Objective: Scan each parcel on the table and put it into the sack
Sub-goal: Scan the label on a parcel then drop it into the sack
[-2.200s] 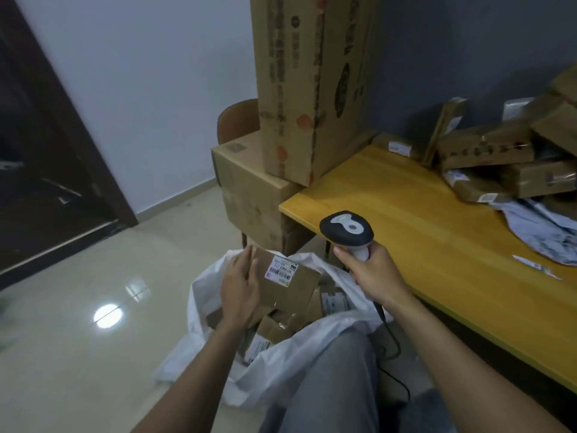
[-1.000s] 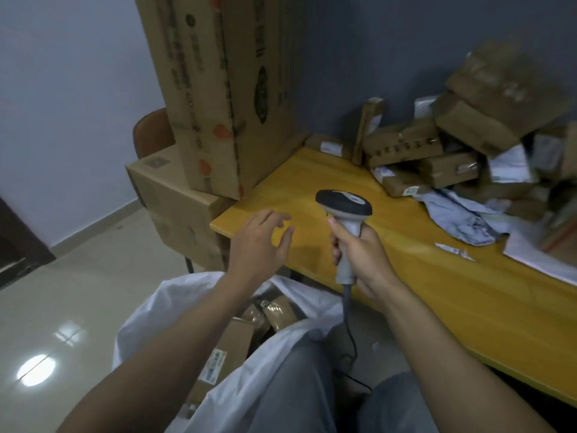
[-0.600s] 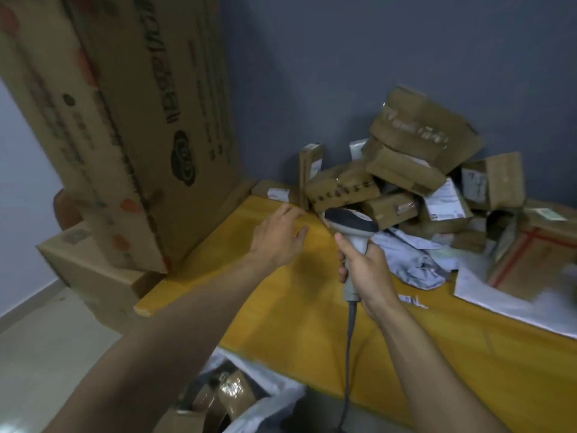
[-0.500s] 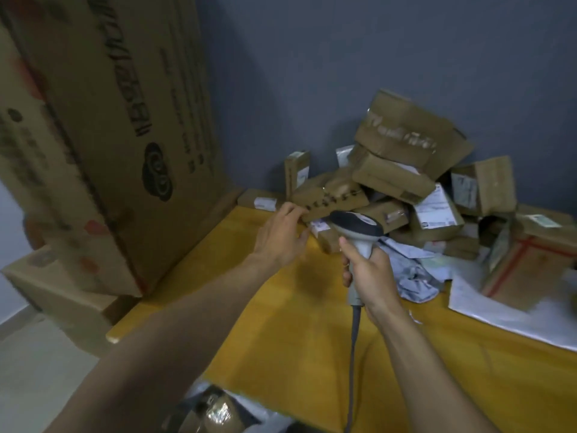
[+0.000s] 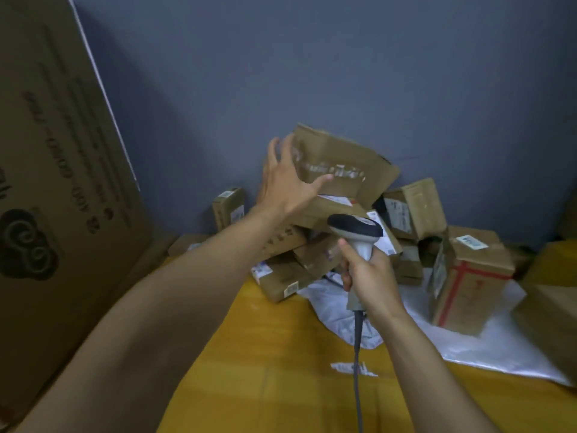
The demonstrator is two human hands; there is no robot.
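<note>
Right hand (image 5: 370, 276): my fingers are curled fully round the handle of the scanner (image 5: 356, 231), a firm grip. The scanner stands upright with its dark head above my fist, facing away from me. Its cable (image 5: 357, 385) hangs from the handle base, down across the table (image 5: 265, 385).

Left hand (image 5: 287, 185): wide open, fingers straight and spread, with nothing held. It is at the left end of the top parcel (image 5: 343, 164). My thumb reaches across the parcel's front face and my fingers rise past its left edge. I cannot tell whether skin meets cardboard or a small gap remains, as the frame is blurred there.

Top parcel: a brown box with pale print on the front, tilted so its right end is lower. It sits highest on the pile (image 5: 281, 279).

Pile: small brown boxes with white labels, lying at mixed angles at the back of the table against the grey wall (image 5: 343, 57). A slim box (image 5: 229, 207) stands upright at the pile's left edge, just left of my left wrist. A labelled box (image 5: 412, 207) leans to the right of the scanner head.

Further right, a red-taped box (image 5: 468, 282) rests on white wrap (image 5: 468, 348) spread over the tabletop. A paper scrap (image 5: 342, 367) lies on the table just beside the cable.

Far left: a big printed carton (image 5: 62, 182) stands taller than the frame.
</note>
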